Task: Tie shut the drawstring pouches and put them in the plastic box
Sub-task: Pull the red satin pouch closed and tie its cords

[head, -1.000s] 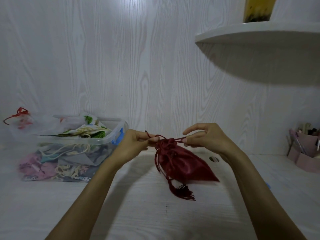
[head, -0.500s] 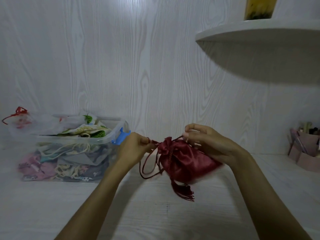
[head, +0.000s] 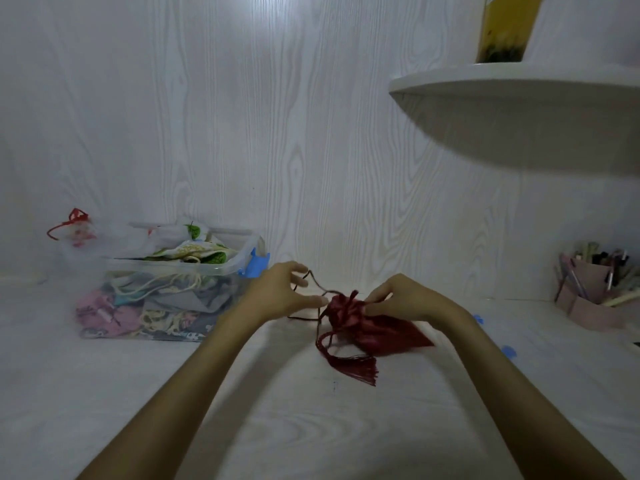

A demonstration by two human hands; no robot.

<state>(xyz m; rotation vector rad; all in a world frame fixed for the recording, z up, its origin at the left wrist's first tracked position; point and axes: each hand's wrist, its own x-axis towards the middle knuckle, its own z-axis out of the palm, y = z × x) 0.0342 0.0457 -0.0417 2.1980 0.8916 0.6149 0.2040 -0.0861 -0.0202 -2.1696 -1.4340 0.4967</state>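
Observation:
A dark red satin drawstring pouch (head: 384, 336) lies on the white table, its neck gathered and its tassel (head: 363, 370) spread toward me. My right hand (head: 407, 301) pinches the gathered neck from the right. My left hand (head: 282, 294) is just left of the pouch, with the red drawstring cord (head: 313, 280) looped up from the neck and caught between its fingertips. The clear plastic box (head: 227, 270) with a blue latch stands at the left against the wall, holding several pouches.
A sheer bag with a red ribbon (head: 74, 228) sits behind the box at far left. A rounded white shelf (head: 519, 86) juts out at upper right with a yellow container (head: 505, 29) on it. A pink pen holder (head: 588, 294) stands at far right. Small blue bits (head: 508, 351) lie nearby.
The pouch has come down onto the table. My right hand shifted onto the gathered neck. My left hand moved up and left, drawing a loop of cord out.

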